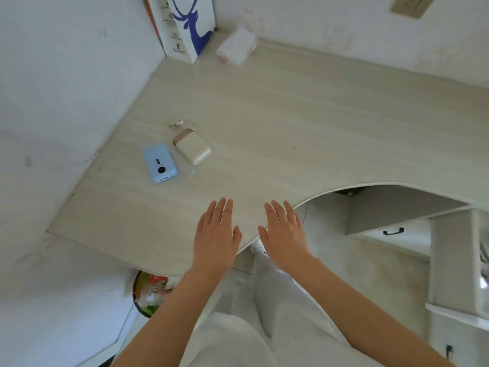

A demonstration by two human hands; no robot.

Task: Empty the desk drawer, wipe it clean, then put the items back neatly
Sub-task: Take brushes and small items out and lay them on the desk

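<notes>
Left hand [215,234] and right hand [284,233] side by side, palms down, fingers straight and released, grasping nothing, over the near edge of the pale wooden surface [291,115]; blue device [159,163] just beside beige case [192,148], small earbud [177,121] near them; closed drawer [391,235] with dark handle [393,231] below, right
</notes>
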